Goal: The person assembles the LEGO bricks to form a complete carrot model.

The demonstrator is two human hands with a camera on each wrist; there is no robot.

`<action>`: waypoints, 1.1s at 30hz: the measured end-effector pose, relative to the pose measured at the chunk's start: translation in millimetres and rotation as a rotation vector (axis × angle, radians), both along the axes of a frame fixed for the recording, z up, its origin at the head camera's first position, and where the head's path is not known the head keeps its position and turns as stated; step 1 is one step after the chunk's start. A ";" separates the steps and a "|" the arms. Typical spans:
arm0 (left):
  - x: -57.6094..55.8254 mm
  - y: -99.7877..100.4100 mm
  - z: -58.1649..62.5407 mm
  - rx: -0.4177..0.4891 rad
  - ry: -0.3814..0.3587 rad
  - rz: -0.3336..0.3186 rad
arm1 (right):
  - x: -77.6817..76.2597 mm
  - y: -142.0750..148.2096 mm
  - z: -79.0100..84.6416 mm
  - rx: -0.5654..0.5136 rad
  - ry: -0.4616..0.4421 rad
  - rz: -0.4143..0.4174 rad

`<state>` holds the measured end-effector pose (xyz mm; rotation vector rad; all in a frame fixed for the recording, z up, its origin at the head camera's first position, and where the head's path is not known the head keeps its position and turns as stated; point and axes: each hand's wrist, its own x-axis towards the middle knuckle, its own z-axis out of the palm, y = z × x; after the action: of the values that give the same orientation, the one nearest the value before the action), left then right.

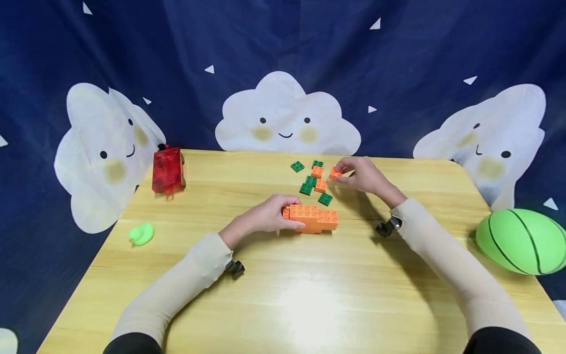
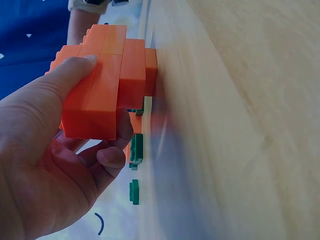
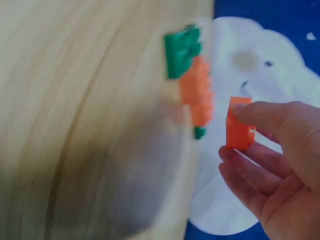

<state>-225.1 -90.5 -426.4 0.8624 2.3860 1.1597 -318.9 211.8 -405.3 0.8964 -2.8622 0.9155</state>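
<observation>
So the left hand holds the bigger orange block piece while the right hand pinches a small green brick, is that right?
Not quite: the small brick pinched by the right hand is orange, not green, as the right wrist view shows. The left hand does hold the bigger orange block piece.

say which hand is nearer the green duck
Left. The left hand grips the orange brick stack to the right of the green duck; the right hand is farther right, pinching a small orange brick.
</observation>
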 end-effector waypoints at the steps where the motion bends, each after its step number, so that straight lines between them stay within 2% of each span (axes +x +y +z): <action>1: 0.1 -0.1 -0.2 0.000 0.002 0.000 | 5.5 -0.1 3.8 -0.019 -0.002 0.010; 5: 0.2 -0.3 -1.4 0.010 0.018 0.005 | 29.3 -3.6 17.7 -0.109 -0.029 0.094; 9: 0.5 -2.2 -2.2 0.016 0.005 0.012 | 51.6 -8.8 24.3 -0.171 -0.078 0.207; 15: 0.5 -1.7 0.0 0.012 0.016 0.005 | 77.4 -14.6 27.2 -0.174 -0.099 0.303; 20: -0.2 -0.6 1.5 0.005 0.034 0.000 | 86.3 -19.8 26.2 -0.152 -0.102 0.330; 33: 0.2 -1.9 -1.5 0.015 0.025 -0.004 | 92.7 -22.1 21.6 -0.111 -0.082 0.351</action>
<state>-224.9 -92.4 -427.9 0.8906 2.3973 1.1736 -226.2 189.7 -383.7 1.4078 -2.7312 1.1489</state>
